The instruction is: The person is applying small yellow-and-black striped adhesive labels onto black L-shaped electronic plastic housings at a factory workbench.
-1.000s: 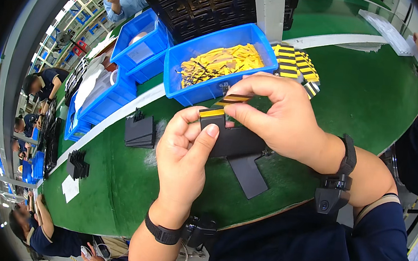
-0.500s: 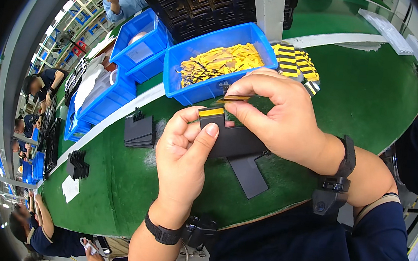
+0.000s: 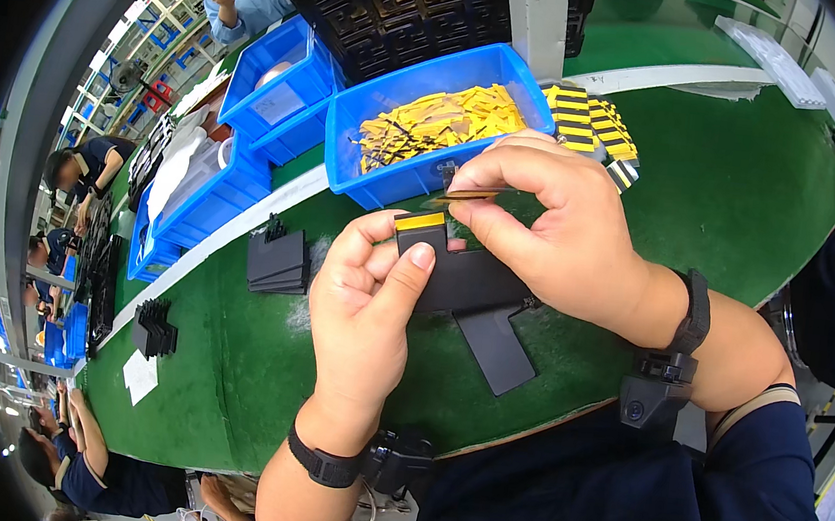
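My left hand (image 3: 365,306) is closed on a flat black panel (image 3: 480,285), its thumb pressed on the front face near a corner. A yellow strip (image 3: 420,223) lies along the panel's top edge there. Just above and to the right, my right hand (image 3: 569,237) pinches a thin, dark brown and yellowish strip (image 3: 470,196) between thumb and forefinger, apart from the panel. Below the held panel a dark plate (image 3: 495,353) lies on the green table; its upper end is hidden behind the panel.
A blue bin (image 3: 376,192) of loose yellow strips stands beyond my hands. Yellow-and-black striped pieces (image 3: 581,126) lie right of it. Black plates (image 3: 278,263) and a small black stack (image 3: 156,328) sit at left. More blue bins (image 3: 204,202) and other people are farther off.
Both hands keep their grips and have barely moved. At the lower left, another person's hands and the white cord near them have shifted.
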Demonstrator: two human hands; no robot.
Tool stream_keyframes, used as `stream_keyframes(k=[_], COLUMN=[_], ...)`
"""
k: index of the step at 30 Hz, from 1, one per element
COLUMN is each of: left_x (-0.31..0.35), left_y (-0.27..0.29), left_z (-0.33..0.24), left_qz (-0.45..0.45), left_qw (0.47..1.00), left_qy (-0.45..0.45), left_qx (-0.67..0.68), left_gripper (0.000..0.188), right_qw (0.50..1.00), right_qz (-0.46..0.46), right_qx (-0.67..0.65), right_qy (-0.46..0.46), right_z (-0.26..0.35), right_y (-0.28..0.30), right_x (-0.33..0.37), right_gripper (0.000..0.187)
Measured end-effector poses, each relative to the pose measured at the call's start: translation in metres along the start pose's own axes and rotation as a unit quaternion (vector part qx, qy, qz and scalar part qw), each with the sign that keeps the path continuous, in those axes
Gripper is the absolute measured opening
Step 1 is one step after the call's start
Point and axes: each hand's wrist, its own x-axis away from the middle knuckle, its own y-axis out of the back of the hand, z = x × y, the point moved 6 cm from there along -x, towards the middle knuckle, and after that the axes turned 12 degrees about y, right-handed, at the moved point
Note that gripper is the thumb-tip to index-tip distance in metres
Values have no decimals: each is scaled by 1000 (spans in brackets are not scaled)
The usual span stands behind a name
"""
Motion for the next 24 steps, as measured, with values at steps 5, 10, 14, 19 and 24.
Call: stream_keyframes(k=[5, 10, 14, 19, 24], left_x=[0, 0, 2, 6, -1], left_y=[1, 1, -2, -3, 8], left_z=[1, 2, 0, 1, 4], left_qz=[-4, -2, -24, -85, -119], left_qw=[1000, 1000, 1000, 985, 981], left_qy=[18, 20, -11, -29, -7], left_qx=[0, -9, -14, -144, -154], left_gripper=[22, 22, 23, 23, 21], right_qw=[1000, 996, 994, 993, 981], right_qz=[9, 40, 27, 27, 9], right_qx=[11, -23, -15, 97, 123], right_qy=[20, -80, -101, 60, 148], right_z=[3, -6, -9, 5, 14], right_y=[0, -5, -5, -5, -6], right_x=[-1, 3, 4, 1, -4], right_gripper=[8, 15, 18, 12, 10])
